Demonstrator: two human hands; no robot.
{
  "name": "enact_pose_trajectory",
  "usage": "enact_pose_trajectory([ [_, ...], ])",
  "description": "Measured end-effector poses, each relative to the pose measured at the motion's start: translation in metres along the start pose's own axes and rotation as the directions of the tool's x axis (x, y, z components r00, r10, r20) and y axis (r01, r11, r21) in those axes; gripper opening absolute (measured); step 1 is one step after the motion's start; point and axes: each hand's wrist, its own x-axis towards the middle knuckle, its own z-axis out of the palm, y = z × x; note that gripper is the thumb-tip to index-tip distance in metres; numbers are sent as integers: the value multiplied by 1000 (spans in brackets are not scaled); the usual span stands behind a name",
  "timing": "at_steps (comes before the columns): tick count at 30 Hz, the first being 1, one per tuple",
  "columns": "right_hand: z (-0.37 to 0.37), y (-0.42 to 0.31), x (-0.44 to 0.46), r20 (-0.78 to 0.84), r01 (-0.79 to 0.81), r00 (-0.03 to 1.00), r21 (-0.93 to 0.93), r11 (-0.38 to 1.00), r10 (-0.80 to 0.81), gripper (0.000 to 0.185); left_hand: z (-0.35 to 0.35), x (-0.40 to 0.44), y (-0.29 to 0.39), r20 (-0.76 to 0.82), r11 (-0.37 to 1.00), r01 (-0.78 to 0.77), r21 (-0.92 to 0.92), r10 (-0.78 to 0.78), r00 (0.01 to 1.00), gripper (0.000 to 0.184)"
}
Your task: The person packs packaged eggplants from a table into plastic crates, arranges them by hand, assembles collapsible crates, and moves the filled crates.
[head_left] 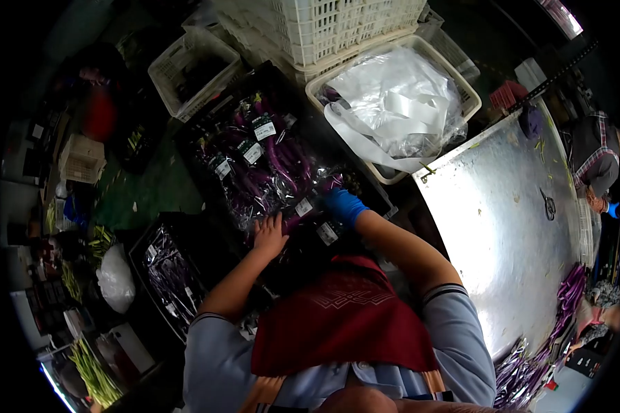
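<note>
Long purple eggplants in clear bags with white labels (264, 129) fill a black crate (386, 204) before me. One labelled bag of eggplants (303, 207) lies at the near side of the pile, between my hands. Bare, with fingers spread, my left hand (271, 236) rests on its left end. In a blue glove, my right hand (344, 206) is closed at the bag's right end; its fingertips are partly hidden by dark plastic. Another labelled bag (327, 233) shows just below, nearer my apron.
White crates (358, 31) are stacked ahead, beside a basin (472, 103) of clear plastic bags. On the right stands a metal table (496, 227) with scissors (548, 205) and loose eggplants (568, 292). Another crate of bagged eggplants (169, 268) sits left. Co-workers (596, 162) are at the far right.
</note>
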Motion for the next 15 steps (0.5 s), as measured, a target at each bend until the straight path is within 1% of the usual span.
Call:
enact_pose_trajectory([
  [1, -10, -3, -2, 74, 141, 988, -76, 987, -136, 21, -4, -1, 2, 36, 1000, 2, 30, -3, 999, 79],
  [3, 9, 23, -3, 19, 136, 991, 5, 991, -136, 22, -27, -12, 21, 26, 998, 28, 56, -29, 999, 80],
  [4, 7, 22, -7, -9, 131, 991, 46, 990, -131, 22, -34, -14, 30, 22, 997, 38, 69, -39, 999, 80],
  [5, 7, 21, -10, -20, 118, 993, 21, 993, -118, 23, -32, -16, 35, -112, 1000, 13, -22, -15, 994, 84],
  [7, 4, 14, -17, -45, 85, 995, -25, 996, -86, 24, -26, -10, 45, -218, 991, -128, -36, 117, 969, 86],
  [8, 7, 14, -17, 22, 47, 999, -39, 998, -46, 24, -20, -8, 50, -268, 980, -197, -38, 180, 946, 87],
  [9, 12, 17, -16, 90, 11, 996, -56, 998, -6, 25, -10, -9, 57, -168, 966, -203, -162, 176, 970, 85],
  [10, 18, 20, -15, 157, -22, 987, -75, 997, 34, 26, 0, -13, 61, -152, 976, -197, -92, 182, 971, 83],
  [12, 36, 32, -13, 157, 6, 988, -62, 998, 4, 28, 17, -17, 62, -114, 974, -225, 42, 228, 967, 85],
  [13, 43, 35, -16, 156, 19, 988, -54, 998, -10, 29, 20, -17, 59, -145, 970, -239, 47, 244, 959, 84],
  [15, 18, 13, -40, 55, -5, 998, 32, 999, 3, 26, 23, -15, 52, -207, 961, -270, 58, 276, 939, 84],
])
